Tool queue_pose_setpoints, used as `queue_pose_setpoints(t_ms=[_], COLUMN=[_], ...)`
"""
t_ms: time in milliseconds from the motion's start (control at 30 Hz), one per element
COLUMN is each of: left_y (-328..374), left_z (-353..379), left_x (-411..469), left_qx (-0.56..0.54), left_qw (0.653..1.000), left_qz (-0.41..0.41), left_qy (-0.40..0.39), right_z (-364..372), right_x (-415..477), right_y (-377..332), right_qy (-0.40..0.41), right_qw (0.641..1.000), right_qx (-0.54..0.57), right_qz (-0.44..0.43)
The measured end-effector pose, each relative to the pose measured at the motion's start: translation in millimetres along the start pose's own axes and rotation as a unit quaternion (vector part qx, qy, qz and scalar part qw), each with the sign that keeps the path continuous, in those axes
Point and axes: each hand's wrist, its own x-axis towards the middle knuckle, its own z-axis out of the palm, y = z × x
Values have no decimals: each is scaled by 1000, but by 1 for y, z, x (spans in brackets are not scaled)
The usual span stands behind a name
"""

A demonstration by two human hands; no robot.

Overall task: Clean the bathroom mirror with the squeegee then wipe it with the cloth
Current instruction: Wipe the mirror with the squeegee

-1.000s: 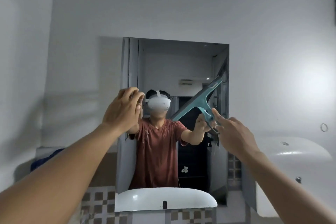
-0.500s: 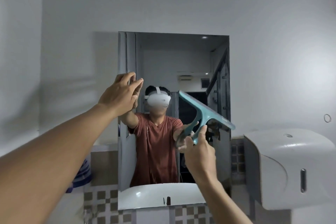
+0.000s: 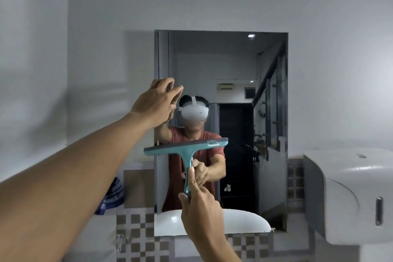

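Squeegee [image 3: 187, 151] swung level (blade horizontal, handle down), right hand [image 3: 200, 212] gripping; left hand [image 3: 156, 102] loosely spread at mirror [image 3: 234, 66].

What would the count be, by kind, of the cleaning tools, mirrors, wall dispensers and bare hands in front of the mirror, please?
Squeegees: 1, the teal squeegee, gripped by the right hand
Mirrors: 1, the mirror
Wall dispensers: 1, the white dispenser
Hands: 2, counting the left hand at the mirror's left edge
Total: 5
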Motion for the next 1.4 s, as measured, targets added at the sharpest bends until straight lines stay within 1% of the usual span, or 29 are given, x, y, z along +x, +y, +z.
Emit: queue_pose_setpoints(t_ms=[133, 333, 467, 567, 667, 767, 867, 967, 1100, 1200, 1300, 1400], left_y=[1, 7, 20, 34, 40, 39, 39, 38, 38, 37, 34, 30], left_z=[1, 3, 13, 22, 29, 32, 32, 32, 31, 30, 29, 28], left_x=[-1, -6, -22, -41, -54, -57, -57, -57, -57, -57, -57, -60], left_qx=[1, 10, 5, -12, -23, -8, -2, 1, -3, -7, -6, -6], left_qw=[1000, 1000, 998, 998, 999, 1000, 1000, 1000, 1000, 1000, 1000, 1000], left_qz=[3, 5, 16, 28, 15, 7, 8, 8, 9, 10, 14, 15], left_qy=[-2, 21, 53, 46, 20, 7, 1, -2, -3, -3, -1, -2], right_z=[-22, -75, -113, -136, -138, -122, -99, -79, -52, -33, -18, 2], right_x=[2, 12, 24, 24, 14, 1, -15, -31, -42, -48, -52, -52], right_y=[30, 88, 116, 133, 147, 157, 160, 157, 147, 135, 110, 79], right_qy=[2, 7, 15, 18, 41, 44, 49, 53, 59, 44, 16, 32], right_qw=[991, 952, 929, 927, 941, 956, 972, 980, 982, 983, 977, 964], right_qx=[-125, -284, -352, -361, -331, -290, -227, -167, -106, -40, 47, 144], right_qz=[-47, -114, -113, -97, -61, -25, 32, 94, 147, 171, 207, 222])
